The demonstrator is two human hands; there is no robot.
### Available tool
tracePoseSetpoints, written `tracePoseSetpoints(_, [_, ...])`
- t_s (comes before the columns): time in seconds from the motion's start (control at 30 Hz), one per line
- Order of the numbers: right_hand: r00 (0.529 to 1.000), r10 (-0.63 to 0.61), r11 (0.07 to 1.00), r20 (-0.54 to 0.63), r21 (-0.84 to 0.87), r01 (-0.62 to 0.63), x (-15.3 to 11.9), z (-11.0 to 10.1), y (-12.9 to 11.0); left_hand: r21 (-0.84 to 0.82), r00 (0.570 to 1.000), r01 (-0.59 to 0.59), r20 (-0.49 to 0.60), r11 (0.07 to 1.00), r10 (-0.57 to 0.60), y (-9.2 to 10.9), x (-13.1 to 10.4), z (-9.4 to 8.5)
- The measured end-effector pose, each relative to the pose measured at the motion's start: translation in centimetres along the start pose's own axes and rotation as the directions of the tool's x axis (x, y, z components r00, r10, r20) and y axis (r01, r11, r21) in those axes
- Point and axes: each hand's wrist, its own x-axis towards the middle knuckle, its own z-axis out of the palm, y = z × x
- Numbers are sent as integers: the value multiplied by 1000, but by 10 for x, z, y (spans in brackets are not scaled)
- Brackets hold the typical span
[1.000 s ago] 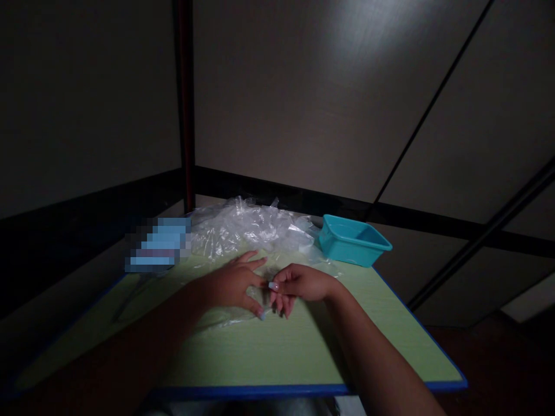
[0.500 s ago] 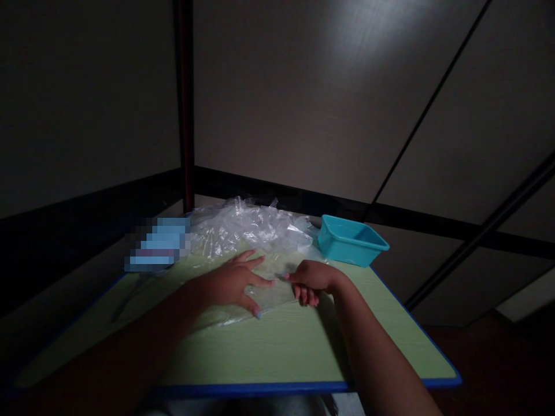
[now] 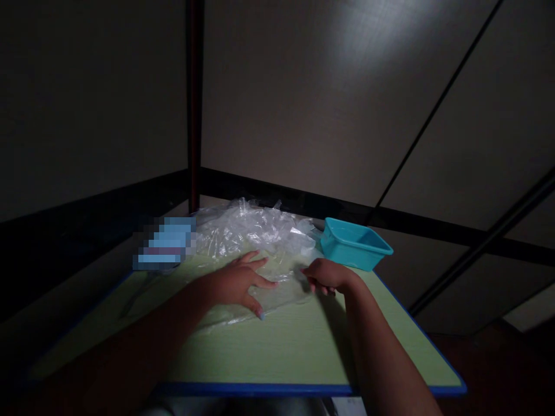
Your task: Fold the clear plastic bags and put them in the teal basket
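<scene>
My left hand (image 3: 240,283) lies with its fingers spread on a flat piece of clear plastic film (image 3: 286,289), pressing it against the table. My right hand (image 3: 323,274) is closed just to its right, at the right edge of the film. Its curled fingers hide whatever is between them, and I cannot tell whether they pinch the film. Beyond both hands a crumpled heap of clear plastic (image 3: 255,225) spreads across the back of the table.
A turquoise plastic basket (image 3: 349,254) stands at the back right, beside the heap. At the back left is a pixelated blue object (image 3: 169,242). The pale green table (image 3: 269,358) has a blue edge, and dark-trimmed panels (image 3: 295,115) rise behind it.
My right hand has moved a little to the right, away from the left hand. The left hand stays spread on the film. The whole view has shifted slightly.
</scene>
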Motion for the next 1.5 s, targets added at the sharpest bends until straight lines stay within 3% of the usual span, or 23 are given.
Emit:
tracePoseSetpoints(0.1, [979, -204, 948, -17, 245, 202, 4, 6, -3, -2, 1000, -3, 4, 1000, 3, -1, 0, 2])
tracePoseSetpoints(0.17, [963, -266, 919, 44, 314, 239, 9, 13, -6, -4, 1000, -7, 7, 1000, 7, -1, 0, 2])
tracePoseSetpoints(0.27, [964, -219, 953, 150, 247, 178, 17, 21, -6, -3, 1000, -7, 12, 1000, 7, -1, 1, 3])
tracePoseSetpoints(0.47, [971, -189, 957, 146, 247, 149, 21, 23, -1, 22, 999, 19, 25, 1000, -20, 2, 1, -2])
tracePoseSetpoints(0.53, [973, -208, 951, 103, 255, 177, 20, 22, -1, 30, 999, 24, 23, 999, -24, 2, 0, -4])
tracePoseSetpoints(0.67, [972, -182, 936, -150, 277, 218, 18, 17, -3, 40, 1000, 11, 23, 999, -12, 2, 0, -4])
tracePoseSetpoints(0.73, [968, -164, 935, -192, 282, 215, 17, 15, -3, 38, 1000, 7, 26, 999, -8, 2, 0, -3])
tracePoseSetpoints(0.87, [963, -268, 916, 37, 320, 243, 15, 17, -5, 38, 999, 16, 38, 999, -17, 2, 1, -1])
tracePoseSetpoints(1.0, [891, -345, 890, 295, 405, 210, 12, 25, -13, 58, 999, 26, 23, 998, -27, 1, 2, 0])
tracePoseSetpoints(1.1, [850, -330, 901, 411, 405, 154, 13, 30, -15, 78, 999, 42, -6, 996, -41, -1, 1, 1])
tracePoseSetpoints(1.23, [859, -257, 929, 444, 358, 93, 21, 32, -8, 95, 997, 44, -69, 995, -38, -3, 1, 2])
tracePoseSetpoints(1.37, [863, -243, 926, 443, 370, 71, 28, 32, -2, 113, 980, 42, -201, 993, -18, 0, 2, -6])
tracePoseSetpoints(1.5, [859, -260, 909, 441, 413, 63, 29, 32, -2, 127, 945, 21, -325, 992, 21, 25, 4, -19])
